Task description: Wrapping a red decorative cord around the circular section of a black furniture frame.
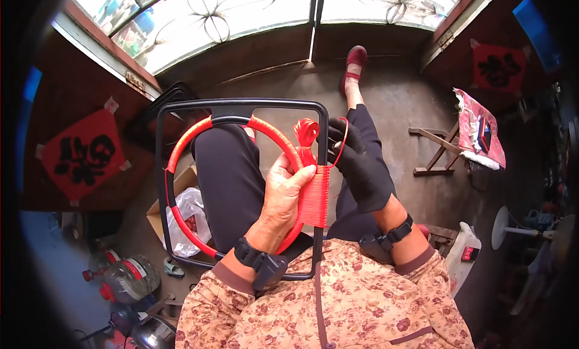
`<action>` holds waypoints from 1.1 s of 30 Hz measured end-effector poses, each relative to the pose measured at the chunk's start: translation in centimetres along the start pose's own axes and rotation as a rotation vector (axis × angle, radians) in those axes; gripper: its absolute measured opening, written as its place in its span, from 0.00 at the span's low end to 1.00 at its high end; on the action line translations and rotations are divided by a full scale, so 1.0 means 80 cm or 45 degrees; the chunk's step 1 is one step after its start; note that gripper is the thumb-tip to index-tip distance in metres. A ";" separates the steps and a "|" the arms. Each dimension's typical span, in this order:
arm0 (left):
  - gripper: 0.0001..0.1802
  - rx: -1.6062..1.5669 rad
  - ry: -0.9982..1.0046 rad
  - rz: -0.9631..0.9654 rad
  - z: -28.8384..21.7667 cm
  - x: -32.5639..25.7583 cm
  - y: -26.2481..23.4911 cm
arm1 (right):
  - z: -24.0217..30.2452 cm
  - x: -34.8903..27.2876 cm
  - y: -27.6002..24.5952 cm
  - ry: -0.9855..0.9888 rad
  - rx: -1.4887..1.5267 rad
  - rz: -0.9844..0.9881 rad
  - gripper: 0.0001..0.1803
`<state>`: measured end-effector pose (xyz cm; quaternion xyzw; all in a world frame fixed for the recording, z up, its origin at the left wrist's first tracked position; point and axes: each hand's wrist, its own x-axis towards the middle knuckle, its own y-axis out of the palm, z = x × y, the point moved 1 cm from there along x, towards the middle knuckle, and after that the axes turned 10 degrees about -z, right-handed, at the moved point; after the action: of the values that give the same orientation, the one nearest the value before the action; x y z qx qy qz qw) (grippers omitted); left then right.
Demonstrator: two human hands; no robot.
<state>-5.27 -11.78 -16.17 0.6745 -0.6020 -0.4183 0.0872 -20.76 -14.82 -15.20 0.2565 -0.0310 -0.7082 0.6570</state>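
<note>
A black rectangular frame [241,102] with a rounded ring inside it lies across my lap. Red cord covers stretches of the ring [192,138], with bare black gaps between them. On the frame's right side a dense red cord wrapping [314,201] joins ring and bar. My bare left hand [278,195] is closed round the ring there, its thumb pressed on the red wrapping. Above the thumb stands a looped bundle of red cord [306,132]. My right hand [365,174], in a black glove, pinches a loose red strand [344,144] just right of the frame.
A cardboard box [155,219] with a clear plastic bag [186,225] stands left of my legs. Large clear bottles [134,279] lie at lower left. A wooden stool [445,149] with a pink cover holds a phone [484,134]. Double doors [259,53] stand ahead.
</note>
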 end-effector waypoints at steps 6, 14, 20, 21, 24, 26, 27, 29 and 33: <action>0.15 0.011 0.018 0.047 0.004 0.003 -0.005 | -0.021 -0.008 0.013 -0.622 -0.690 -0.094 0.44; 0.17 0.007 -0.024 0.088 0.006 0.008 -0.012 | -0.020 -0.022 0.024 -1.028 -1.124 -0.263 0.41; 0.22 0.156 0.160 0.014 -0.002 0.001 0.003 | 0.024 -0.042 0.027 -0.920 -0.600 -0.225 0.28; 0.22 0.179 0.199 0.001 -0.003 0.000 0.005 | 0.025 -0.030 -0.010 -1.258 -1.028 0.032 0.24; 0.21 0.195 0.102 -0.074 0.000 0.004 -0.009 | 0.049 -0.039 -0.064 -1.536 -1.699 -0.043 0.17; 0.17 0.200 -0.008 -0.089 -0.004 -0.001 -0.012 | 0.045 -0.047 -0.127 -1.311 -1.758 -0.176 0.15; 0.13 0.216 -0.092 -0.046 -0.007 -0.005 -0.005 | 0.024 -0.046 -0.184 -1.129 -1.694 -0.329 0.14; 0.11 0.224 -0.178 0.001 -0.009 -0.008 0.002 | 0.001 -0.048 -0.296 -0.278 -1.066 -0.760 0.13; 0.09 0.267 -0.141 -0.030 -0.010 -0.012 0.003 | -0.023 -0.044 -0.338 -0.211 0.023 -0.859 0.10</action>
<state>-4.81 -11.33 -15.08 0.6627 -0.6384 -0.3908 -0.0223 -44.76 -7.26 -25.98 0.1997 -0.0040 -0.9036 0.3789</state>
